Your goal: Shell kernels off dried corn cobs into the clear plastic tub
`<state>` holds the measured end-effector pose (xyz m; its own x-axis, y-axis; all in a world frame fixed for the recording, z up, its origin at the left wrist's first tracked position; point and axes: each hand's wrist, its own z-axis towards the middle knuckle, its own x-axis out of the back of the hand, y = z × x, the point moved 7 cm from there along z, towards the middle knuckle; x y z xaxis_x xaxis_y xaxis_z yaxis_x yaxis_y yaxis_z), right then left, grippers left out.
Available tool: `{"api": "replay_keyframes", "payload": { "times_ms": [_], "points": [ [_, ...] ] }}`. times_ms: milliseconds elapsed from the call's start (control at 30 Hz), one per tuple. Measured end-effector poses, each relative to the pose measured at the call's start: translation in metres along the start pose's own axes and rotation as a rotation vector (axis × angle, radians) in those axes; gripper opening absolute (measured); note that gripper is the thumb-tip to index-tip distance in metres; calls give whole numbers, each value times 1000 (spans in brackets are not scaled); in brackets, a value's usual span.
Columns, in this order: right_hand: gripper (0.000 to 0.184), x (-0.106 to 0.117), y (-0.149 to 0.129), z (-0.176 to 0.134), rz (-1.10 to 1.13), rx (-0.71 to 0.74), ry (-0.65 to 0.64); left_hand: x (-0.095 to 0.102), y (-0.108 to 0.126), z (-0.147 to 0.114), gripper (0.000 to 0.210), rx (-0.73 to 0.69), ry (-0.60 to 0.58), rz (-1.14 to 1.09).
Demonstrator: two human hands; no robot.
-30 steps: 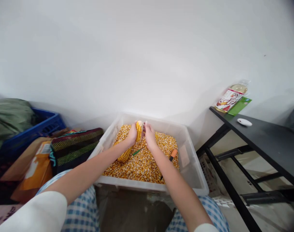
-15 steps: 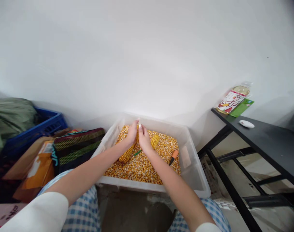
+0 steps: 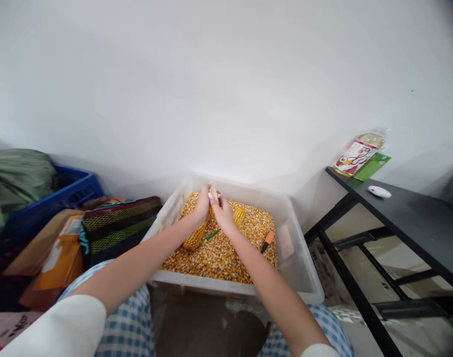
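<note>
Head view showed a white wall [image 3: 226,89], a black table [image 3: 420,213] to the right and, before the wall, a translucent bin [image 3: 302,277] of corn kernels [image 3: 219,263]. Above the kernels, left hand [image 3: 201,204] and right hand [image 3: 223,212] were closed around a corn cob [image 3: 213,191], its pale end exposed. On the kernels lay two further ears [image 3: 193,241], an orange-handled tool [image 3: 269,238] and a green rod [image 3: 213,234]

"What colours are in the tub [image 3: 302,267]?"

"Mottled yellow and cream kernels [image 3: 222,260], deeper golden cobs [image 3: 194,239], an orange handle [image 3: 270,236]."

"And around the tub?"

"Left of it, a blue crate [image 3: 79,191]; right of it, a black table [image 3: 420,213]. Blue-and-white checks cover the trousers [image 3: 127,317] at the tub's near side."
</note>
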<state>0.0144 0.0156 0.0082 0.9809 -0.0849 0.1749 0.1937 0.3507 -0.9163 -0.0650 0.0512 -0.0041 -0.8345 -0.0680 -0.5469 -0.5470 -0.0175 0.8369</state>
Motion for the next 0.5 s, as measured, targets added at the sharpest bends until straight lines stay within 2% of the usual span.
{"api": "replay_keyframes", "payload": {
  "times_ms": [100,233,400,500],
  "points": [
    [48,-3,-4,-4,-76,7,-30,3,3,0,29,-11,27,29],
    [52,-3,5,-4,-121,-40,3,3,5,-2,28,-23,41,51],
    [60,9,27,1,36,-210,152,-2,-6,-3,35,154,-26,-22],
    [56,6,23,3,103,-196,74,-4,-4,-3,35,156,-36,-49]
  ]
}}
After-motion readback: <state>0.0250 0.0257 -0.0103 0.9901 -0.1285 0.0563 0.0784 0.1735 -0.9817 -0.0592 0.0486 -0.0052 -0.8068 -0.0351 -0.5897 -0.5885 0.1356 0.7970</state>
